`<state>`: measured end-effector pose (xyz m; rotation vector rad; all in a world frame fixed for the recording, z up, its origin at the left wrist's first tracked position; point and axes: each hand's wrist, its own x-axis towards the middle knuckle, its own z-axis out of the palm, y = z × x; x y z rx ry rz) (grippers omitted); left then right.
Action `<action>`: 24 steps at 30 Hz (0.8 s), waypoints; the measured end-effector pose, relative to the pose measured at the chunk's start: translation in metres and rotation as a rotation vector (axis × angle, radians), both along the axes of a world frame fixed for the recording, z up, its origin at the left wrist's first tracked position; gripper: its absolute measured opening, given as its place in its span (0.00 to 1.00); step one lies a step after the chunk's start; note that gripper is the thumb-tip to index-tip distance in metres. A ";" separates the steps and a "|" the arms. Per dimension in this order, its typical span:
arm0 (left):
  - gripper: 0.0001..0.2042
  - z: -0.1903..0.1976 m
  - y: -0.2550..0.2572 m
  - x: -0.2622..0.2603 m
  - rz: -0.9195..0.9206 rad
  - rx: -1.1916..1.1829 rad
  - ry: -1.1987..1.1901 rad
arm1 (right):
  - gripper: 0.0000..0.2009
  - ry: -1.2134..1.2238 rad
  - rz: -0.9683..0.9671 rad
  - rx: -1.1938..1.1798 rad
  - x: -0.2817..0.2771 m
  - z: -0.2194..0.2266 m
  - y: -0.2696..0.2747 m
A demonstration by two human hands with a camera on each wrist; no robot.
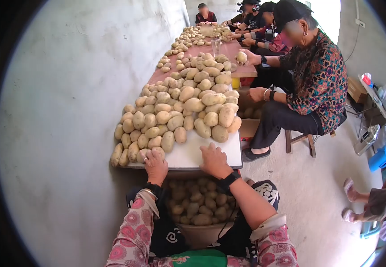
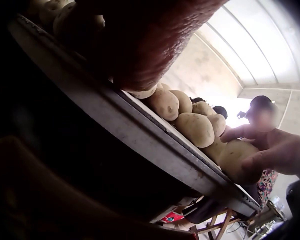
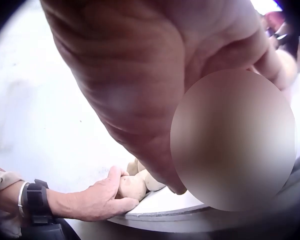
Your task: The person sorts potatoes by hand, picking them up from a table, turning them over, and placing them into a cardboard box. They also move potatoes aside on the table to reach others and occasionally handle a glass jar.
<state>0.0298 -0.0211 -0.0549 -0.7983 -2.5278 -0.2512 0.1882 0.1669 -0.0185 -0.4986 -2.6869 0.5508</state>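
Observation:
My left hand is at the near edge of the table, its fingers over a potato. In the right wrist view the thumb and fingers of that hand lie on either side of a potato. My right hand is over the white tabletop near the right corner. The left wrist view shows the right hand gripping a pale potato, which the head view hides. A large pile of potatoes lies just beyond both hands.
Below the table edge, between my knees, stands a container of potatoes. A person in a patterned shirt sits at the right, holding a potato. Other people sit farther along. A wall runs along the left.

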 end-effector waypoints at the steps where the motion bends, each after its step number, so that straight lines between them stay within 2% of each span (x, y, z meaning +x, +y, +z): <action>1: 0.28 -0.006 -0.001 -0.003 0.002 0.014 0.029 | 0.21 -0.041 0.007 -0.020 0.002 0.000 0.004; 3: 0.28 -0.007 0.001 -0.008 -0.020 0.059 0.075 | 0.27 -0.094 0.017 -0.076 0.007 0.016 0.012; 4: 0.28 -0.007 -0.001 -0.013 -0.071 0.074 0.030 | 0.27 -0.079 0.011 -0.058 0.005 0.022 0.022; 6: 0.30 -0.007 -0.001 -0.012 -0.071 0.070 0.089 | 0.28 -0.193 0.013 -0.196 0.011 0.017 0.028; 8: 0.30 -0.012 -0.003 -0.010 -0.047 0.054 0.068 | 0.30 -0.117 -0.014 -0.205 0.021 0.015 0.031; 10: 0.30 -0.008 -0.002 -0.011 -0.034 0.056 0.085 | 0.24 -0.138 -0.023 -0.214 0.023 0.018 0.032; 13: 0.29 -0.006 -0.001 -0.009 -0.012 0.045 0.095 | 0.28 -0.028 0.000 -0.119 0.024 0.007 0.029; 17: 0.29 -0.005 0.000 -0.009 0.002 0.000 0.089 | 0.30 -0.079 -0.002 -0.019 0.014 0.001 0.015; 21: 0.30 -0.002 -0.003 -0.008 -0.004 0.027 -0.046 | 0.30 0.017 0.116 -0.059 0.009 -0.020 -0.002; 24: 0.29 0.000 -0.001 -0.005 0.037 -0.029 0.027 | 0.30 0.074 0.238 -0.058 0.008 -0.022 -0.009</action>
